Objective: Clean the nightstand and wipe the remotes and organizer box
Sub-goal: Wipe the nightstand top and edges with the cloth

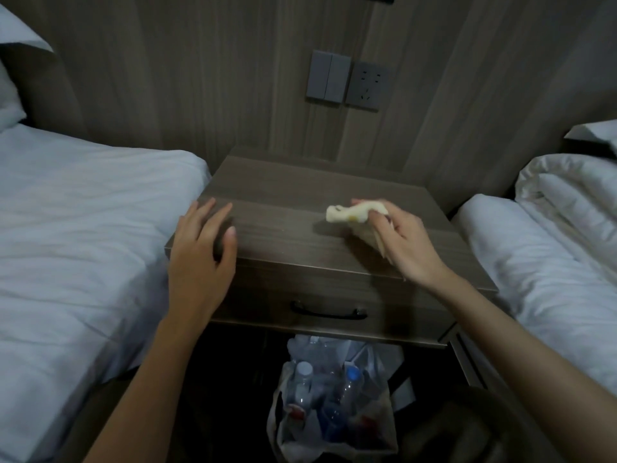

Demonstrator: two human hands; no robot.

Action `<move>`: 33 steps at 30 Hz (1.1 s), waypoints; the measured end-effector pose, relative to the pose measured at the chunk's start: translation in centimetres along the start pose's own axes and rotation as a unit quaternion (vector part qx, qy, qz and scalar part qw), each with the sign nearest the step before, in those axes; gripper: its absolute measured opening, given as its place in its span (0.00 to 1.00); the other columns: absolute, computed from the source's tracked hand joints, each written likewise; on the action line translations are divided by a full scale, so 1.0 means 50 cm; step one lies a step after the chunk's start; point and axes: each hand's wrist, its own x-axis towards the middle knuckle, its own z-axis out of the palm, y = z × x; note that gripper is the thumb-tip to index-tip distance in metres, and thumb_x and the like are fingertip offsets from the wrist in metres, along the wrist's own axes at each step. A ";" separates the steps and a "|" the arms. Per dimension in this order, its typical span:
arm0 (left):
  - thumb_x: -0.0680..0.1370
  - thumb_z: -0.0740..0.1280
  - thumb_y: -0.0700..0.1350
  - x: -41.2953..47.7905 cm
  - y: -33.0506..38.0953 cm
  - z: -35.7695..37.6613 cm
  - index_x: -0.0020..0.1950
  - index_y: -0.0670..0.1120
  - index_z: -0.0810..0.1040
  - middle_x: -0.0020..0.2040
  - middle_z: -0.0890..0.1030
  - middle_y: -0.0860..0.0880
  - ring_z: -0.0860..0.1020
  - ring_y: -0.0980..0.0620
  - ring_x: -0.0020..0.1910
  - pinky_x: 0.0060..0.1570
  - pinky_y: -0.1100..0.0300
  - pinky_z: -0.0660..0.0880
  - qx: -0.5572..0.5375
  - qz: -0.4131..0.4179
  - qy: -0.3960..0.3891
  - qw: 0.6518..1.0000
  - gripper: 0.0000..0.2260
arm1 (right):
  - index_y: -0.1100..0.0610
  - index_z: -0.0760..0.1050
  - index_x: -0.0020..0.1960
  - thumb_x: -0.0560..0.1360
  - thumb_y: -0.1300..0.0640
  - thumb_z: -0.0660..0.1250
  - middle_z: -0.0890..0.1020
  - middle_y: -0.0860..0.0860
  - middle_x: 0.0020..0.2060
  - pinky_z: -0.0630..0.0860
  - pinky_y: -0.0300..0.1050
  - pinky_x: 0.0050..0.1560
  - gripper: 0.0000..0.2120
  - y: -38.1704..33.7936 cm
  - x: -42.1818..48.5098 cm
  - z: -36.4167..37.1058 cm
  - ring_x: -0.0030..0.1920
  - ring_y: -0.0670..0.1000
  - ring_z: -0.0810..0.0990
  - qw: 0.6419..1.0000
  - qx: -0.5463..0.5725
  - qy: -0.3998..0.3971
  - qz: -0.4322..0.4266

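My right hand (pixel 404 242) pinches the cloth (pixel 350 213), pale yellow and bunched, its long axis running left from my fingertips, low over the nightstand (pixel 293 192). Bare wood lies leftward, toward my left hand (pixel 200 252), fingers spread at the front-left corner. I judge a leftward sweep is next.

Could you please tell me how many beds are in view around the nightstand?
2. The left bed stands left of the nightstand. The right bed, with a folded duvet on it, stands to the right. Both run out of frame, and none seems hidden.
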 end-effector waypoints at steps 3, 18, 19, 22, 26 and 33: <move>0.81 0.61 0.45 -0.008 0.000 0.000 0.68 0.45 0.74 0.70 0.73 0.45 0.65 0.47 0.73 0.74 0.61 0.53 -0.005 0.021 0.007 1.000 0.16 | 0.51 0.78 0.56 0.82 0.57 0.57 0.78 0.47 0.35 0.67 0.38 0.35 0.12 0.011 0.066 0.012 0.33 0.42 0.73 0.997 -0.052 0.065 0.003; 0.77 0.64 0.49 -0.169 0.055 -0.034 0.55 0.47 0.81 0.42 0.82 0.51 0.78 0.55 0.39 0.44 0.61 0.76 -0.105 0.096 -0.080 0.987 0.11 | 0.48 0.54 0.78 0.84 0.48 0.48 0.50 0.51 0.79 0.41 0.49 0.76 0.23 0.048 0.126 0.101 0.78 0.55 0.47 0.941 -0.225 -0.224 0.121; 0.77 0.64 0.51 -0.189 0.059 -0.024 0.55 0.50 0.80 0.42 0.82 0.53 0.77 0.57 0.37 0.42 0.59 0.77 -0.085 0.088 -0.154 0.980 0.11 | 0.48 0.53 0.78 0.84 0.48 0.48 0.50 0.52 0.79 0.42 0.48 0.75 0.23 0.040 0.111 0.096 0.78 0.55 0.47 0.941 -0.222 -0.222 0.128; 0.78 0.62 0.55 -0.256 0.048 0.039 0.65 0.56 0.73 0.55 0.81 0.51 0.79 0.53 0.48 0.47 0.58 0.76 0.028 0.024 -0.401 0.915 0.16 | 0.52 0.52 0.78 0.84 0.49 0.49 0.50 0.54 0.79 0.43 0.46 0.74 0.23 0.022 0.069 0.081 0.78 0.55 0.46 0.946 -0.213 -0.203 0.136; 0.77 0.62 0.60 -0.343 -0.005 0.144 0.77 0.56 0.56 0.69 0.71 0.40 0.73 0.39 0.65 0.60 0.52 0.71 0.070 -0.113 -0.560 0.818 0.30 | 0.53 0.53 0.78 0.85 0.51 0.49 0.52 0.56 0.78 0.45 0.45 0.74 0.23 0.023 0.041 0.077 0.78 0.56 0.48 0.952 -0.211 -0.183 0.127; 0.78 0.66 0.52 -0.448 -0.018 0.207 0.78 0.60 0.53 0.72 0.71 0.47 0.73 0.42 0.66 0.60 0.58 0.70 -0.114 -0.249 -0.412 0.869 0.32 | 0.51 0.55 0.78 0.85 0.51 0.49 0.53 0.55 0.78 0.45 0.45 0.75 0.22 0.045 0.035 0.076 0.78 0.55 0.49 0.956 -0.203 -0.177 0.114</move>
